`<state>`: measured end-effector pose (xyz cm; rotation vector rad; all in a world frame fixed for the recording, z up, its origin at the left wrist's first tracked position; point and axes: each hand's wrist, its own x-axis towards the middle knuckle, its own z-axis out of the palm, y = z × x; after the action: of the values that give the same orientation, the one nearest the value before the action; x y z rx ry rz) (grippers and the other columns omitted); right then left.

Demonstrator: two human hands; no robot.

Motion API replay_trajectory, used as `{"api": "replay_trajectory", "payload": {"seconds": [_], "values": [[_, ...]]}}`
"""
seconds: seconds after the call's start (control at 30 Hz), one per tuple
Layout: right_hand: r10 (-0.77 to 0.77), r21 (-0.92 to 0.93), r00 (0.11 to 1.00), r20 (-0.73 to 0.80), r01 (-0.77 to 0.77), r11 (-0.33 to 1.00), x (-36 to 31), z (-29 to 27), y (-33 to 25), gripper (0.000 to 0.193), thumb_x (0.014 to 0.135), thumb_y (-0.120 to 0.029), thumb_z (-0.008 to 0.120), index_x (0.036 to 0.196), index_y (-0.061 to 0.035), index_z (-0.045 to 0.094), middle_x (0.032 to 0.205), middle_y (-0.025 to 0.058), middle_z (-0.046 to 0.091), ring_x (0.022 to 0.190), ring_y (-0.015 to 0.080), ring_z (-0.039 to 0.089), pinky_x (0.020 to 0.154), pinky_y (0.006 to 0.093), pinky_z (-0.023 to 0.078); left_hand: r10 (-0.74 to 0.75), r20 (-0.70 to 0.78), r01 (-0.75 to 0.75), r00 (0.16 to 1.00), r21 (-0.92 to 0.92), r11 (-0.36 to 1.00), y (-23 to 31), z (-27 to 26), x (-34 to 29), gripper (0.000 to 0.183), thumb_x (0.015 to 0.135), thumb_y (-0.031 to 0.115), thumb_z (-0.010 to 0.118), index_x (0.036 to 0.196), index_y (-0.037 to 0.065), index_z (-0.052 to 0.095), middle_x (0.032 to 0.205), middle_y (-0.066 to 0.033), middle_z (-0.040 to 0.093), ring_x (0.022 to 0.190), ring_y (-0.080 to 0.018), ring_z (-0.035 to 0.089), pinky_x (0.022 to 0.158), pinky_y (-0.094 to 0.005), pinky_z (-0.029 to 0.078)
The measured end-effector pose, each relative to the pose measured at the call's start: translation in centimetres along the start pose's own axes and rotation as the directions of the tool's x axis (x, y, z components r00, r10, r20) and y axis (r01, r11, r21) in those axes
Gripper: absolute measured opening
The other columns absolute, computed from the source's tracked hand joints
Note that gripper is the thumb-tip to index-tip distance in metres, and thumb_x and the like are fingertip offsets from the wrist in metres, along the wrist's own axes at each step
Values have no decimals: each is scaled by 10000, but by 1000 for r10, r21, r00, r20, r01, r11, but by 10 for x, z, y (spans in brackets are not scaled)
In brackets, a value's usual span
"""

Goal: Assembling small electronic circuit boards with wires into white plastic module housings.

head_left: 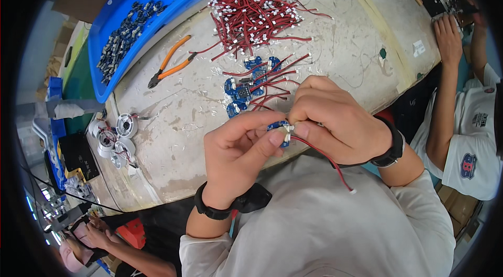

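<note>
Between my two hands, near the front edge of the table, is a small blue circuit board with white connectors. My left hand pinches the board between thumb and fingers. The thumb and forefinger of my right hand are closed on the white plug of a red-and-black cable, right at the board's connector. Whether the plug is fully seated cannot be made out. The cable's other end hangs free over my shirt. Just beyond my hands lie several blue boards with red-and-black cables.
A heap of red-and-black cables lies farther back. Orange-handled cutters rest left of it. A blue tray holds many small dark parts. White round parts sit at the left. Co-workers' hands work at far right and lower left.
</note>
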<state>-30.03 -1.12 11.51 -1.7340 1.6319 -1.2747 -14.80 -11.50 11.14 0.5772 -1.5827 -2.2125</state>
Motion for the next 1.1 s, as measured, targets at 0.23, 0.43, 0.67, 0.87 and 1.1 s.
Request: {"api": "replay_trajectory", "payload": {"seconds": [0.23, 0.43, 0.67, 0.87, 1.1], "values": [[-9, -8, 999, 47, 10, 1000, -5, -3, 2, 17, 758, -51, 487, 743, -46, 481, 670, 70, 489, 659, 259, 427, 653, 352, 340, 257, 35, -239, 966, 504, 830, 3, 6, 0, 132, 711, -22, 642, 840, -34, 622, 720, -112, 604, 590, -151, 575, 534, -232, 447], [-7, 40, 1000, -16, 8, 999, -10, 4, -6, 29, 741, -15, 493, 746, -31, 469, 677, 86, 476, 651, 264, 420, 643, 347, 349, 441, 169, -450, 881, 587, 673, 2, 9, 2, 146, 686, -49, 642, 824, -17, 607, 690, -103, 586, 558, -183, 560, 507, -244, 442], [10, -99, 1000, -5, -10, 995, -12, -2, -13, 91, 676, 15, 525, 735, -23, 467, 683, 88, 461, 667, 266, 433, 645, 335, 362, 545, 253, -558, 799, 649, 517, -4, 12, 2, 176, 659, -57, 646, 820, -9, 595, 665, -113, 567, 529, -215, 542, 491, -254, 441], [-31, 86, 996, -81, 38, 996, -6, -10, -8, 65, 767, -49, 560, 791, 3, 529, 725, 97, 501, 685, 258, 461, 679, 362, 394, 300, 162, -319, 940, 100, 943, -10, -8, 5, 326, 806, 198, 608, 1061, 15, 521, 982, -116, 561, 811, -177, 562, 711, -309, 463], [-120, 33, 982, -148, 126, 991, -2, -1, -9, 155, 796, -112, 556, 890, 7, 588, 884, 128, 576, 848, 305, 521, 877, 429, 368, -212, 292, 316, 933, -377, 871, -17, 1, 16, 583, 885, 418, 398, 1301, 33, 259, 1202, -142, 436, 964, -232, 553, 767, -336, 489]]}}
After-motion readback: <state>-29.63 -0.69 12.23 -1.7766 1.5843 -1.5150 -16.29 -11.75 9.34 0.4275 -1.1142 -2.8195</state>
